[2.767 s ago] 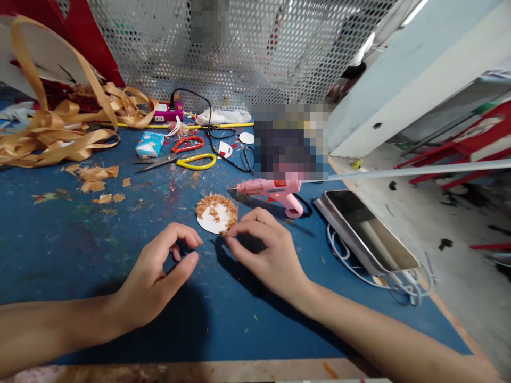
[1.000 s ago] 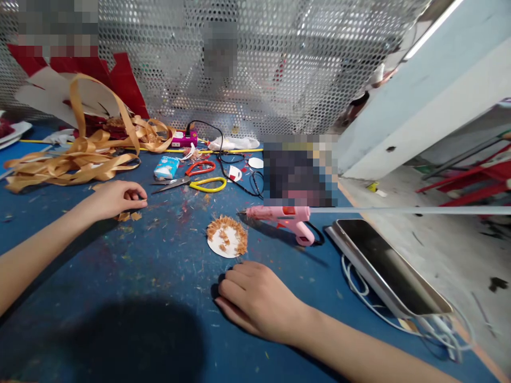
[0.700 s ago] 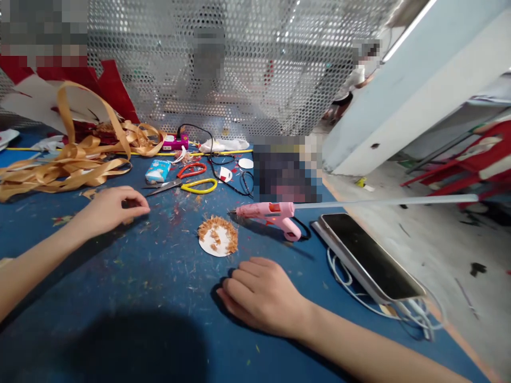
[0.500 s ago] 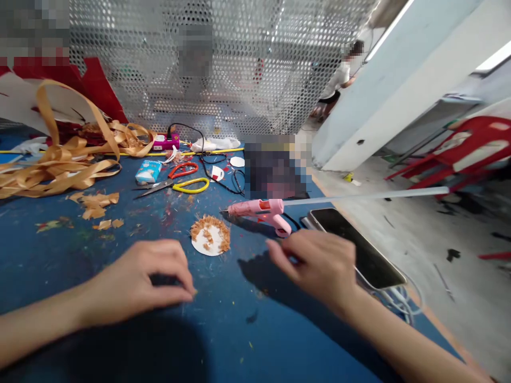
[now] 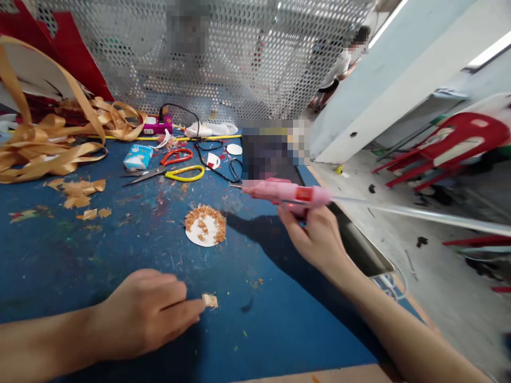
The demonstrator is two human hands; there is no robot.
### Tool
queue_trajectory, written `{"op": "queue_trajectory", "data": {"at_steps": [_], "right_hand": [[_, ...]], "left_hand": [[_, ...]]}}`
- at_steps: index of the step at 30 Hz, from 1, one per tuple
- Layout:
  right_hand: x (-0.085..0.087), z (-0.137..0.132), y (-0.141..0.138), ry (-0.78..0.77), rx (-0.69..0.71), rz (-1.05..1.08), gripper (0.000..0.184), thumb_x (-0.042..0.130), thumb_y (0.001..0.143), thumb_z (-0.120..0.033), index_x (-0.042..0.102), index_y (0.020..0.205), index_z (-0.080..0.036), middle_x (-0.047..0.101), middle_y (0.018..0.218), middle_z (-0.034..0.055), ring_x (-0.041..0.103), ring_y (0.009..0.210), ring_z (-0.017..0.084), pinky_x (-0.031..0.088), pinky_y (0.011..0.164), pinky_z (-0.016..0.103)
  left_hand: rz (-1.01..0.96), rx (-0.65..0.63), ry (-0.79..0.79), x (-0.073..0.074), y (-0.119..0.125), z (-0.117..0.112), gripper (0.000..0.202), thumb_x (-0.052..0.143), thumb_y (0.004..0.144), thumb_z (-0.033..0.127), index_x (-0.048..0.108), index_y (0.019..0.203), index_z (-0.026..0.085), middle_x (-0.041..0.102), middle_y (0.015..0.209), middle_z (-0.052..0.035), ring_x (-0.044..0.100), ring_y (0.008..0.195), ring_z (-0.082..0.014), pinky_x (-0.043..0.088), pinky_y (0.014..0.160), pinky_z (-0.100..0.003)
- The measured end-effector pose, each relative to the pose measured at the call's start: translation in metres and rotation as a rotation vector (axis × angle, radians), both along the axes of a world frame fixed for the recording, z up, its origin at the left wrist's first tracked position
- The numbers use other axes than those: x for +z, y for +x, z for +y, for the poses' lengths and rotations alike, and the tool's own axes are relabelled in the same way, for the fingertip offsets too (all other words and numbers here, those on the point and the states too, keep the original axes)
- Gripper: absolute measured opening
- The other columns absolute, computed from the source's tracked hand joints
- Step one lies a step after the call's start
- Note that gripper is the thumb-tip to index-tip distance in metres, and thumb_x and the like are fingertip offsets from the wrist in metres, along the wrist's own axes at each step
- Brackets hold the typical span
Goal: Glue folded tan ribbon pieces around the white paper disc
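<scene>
My right hand (image 5: 319, 236) is closed around the handle of a pink hot glue gun (image 5: 285, 192), lifted over the table with its nozzle pointing left. A long clear glue stick (image 5: 423, 215) juts from its back end. At the lower left, my left hand (image 5: 149, 311) pinches a small piece of tan ribbon (image 5: 209, 301) between thumb and fingers, low over the blue table. Between the hands lies a white paper disc (image 5: 202, 235), with frayed tan ribbon bits along its upper edge and a few in its middle.
Scissors (image 5: 167, 171) with red and yellow handles lie beyond the disc, near a blue packet (image 5: 138, 157). Loops of tan ribbon (image 5: 48, 138) and ribbon scraps (image 5: 77, 192) lie left. A phone (image 5: 359, 242) rests by the right edge. A person (image 5: 337, 69) is in the background.
My right hand has taken hold of the glue gun and raised it off the table. My left hand has moved down, and the ribbon piece at its fingertips now shows. The view has shifted slightly.
</scene>
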State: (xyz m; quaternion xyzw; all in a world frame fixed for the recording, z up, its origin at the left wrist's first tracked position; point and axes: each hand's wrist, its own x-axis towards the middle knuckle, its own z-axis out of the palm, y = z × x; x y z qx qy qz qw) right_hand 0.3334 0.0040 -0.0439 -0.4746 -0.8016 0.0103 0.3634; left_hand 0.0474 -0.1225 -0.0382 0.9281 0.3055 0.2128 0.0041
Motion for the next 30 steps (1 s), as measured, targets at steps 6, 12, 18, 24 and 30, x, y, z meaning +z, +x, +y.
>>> {"op": "queue_trajectory", "data": {"at_steps": [6, 12, 18, 24, 30], "right_hand": [[0.006, -0.036, -0.007, 0.082, 0.224, 0.061, 0.024, 0.067, 0.081, -0.037, 0.049, 0.073, -0.024, 0.057, 0.059, -0.0004, 0.053, 0.046, 0.014, 0.041, 0.043, 0.027], [0.002, -0.05, -0.02, 0.201, 0.381, -0.085, 0.027, 0.067, 0.079, -0.014, 0.044, 0.068, -0.024, 0.047, 0.05, -0.0055, 0.042, 0.042, 0.01, 0.034, 0.042, 0.026], [0.0, -0.05, -0.021, 0.214, 0.408, -0.112, 0.029, 0.066, 0.076, -0.008, 0.044, 0.069, -0.025, 0.045, 0.05, -0.0062, 0.039, 0.042, 0.01, 0.034, 0.042, 0.027], [-0.008, -0.051, -0.021, 0.216, 0.417, -0.034, 0.029, 0.067, 0.075, -0.004, 0.046, 0.07, -0.023, 0.043, 0.052, -0.0067, 0.038, 0.044, 0.009, 0.032, 0.042, 0.027], [-0.005, -0.049, -0.018, 0.229, 0.389, 0.056, 0.029, 0.071, 0.071, -0.002, 0.05, 0.072, -0.022, 0.047, 0.055, -0.0058, 0.044, 0.045, 0.008, 0.036, 0.043, 0.026]], "left_hand": [[0.154, -0.105, 0.003, -0.002, -0.007, -0.014, 0.022, 0.052, 0.091, 0.014, 0.061, 0.112, 0.014, 0.06, 0.056, 0.0043, 0.052, 0.044, -0.0137, 0.033, 0.039, -0.032], [0.218, -0.07, -0.024, -0.006, -0.004, -0.011, 0.031, 0.052, 0.093, 0.022, 0.056, 0.122, 0.012, 0.06, 0.06, 0.0046, 0.055, 0.044, -0.0153, 0.035, 0.037, -0.034], [0.225, -0.064, -0.059, -0.005, -0.002, -0.011, 0.03, 0.049, 0.094, 0.021, 0.058, 0.121, 0.012, 0.06, 0.06, 0.0044, 0.056, 0.044, -0.0157, 0.037, 0.037, -0.034], [0.191, -0.048, -0.041, -0.006, -0.003, -0.01, 0.028, 0.043, 0.098, 0.023, 0.06, 0.119, 0.014, 0.06, 0.061, 0.0048, 0.055, 0.043, -0.0146, 0.037, 0.036, -0.033], [0.181, -0.043, -0.041, -0.007, -0.003, -0.009, 0.029, 0.042, 0.099, 0.021, 0.06, 0.12, 0.015, 0.058, 0.06, 0.0051, 0.054, 0.043, -0.0149, 0.036, 0.037, -0.033]]}}
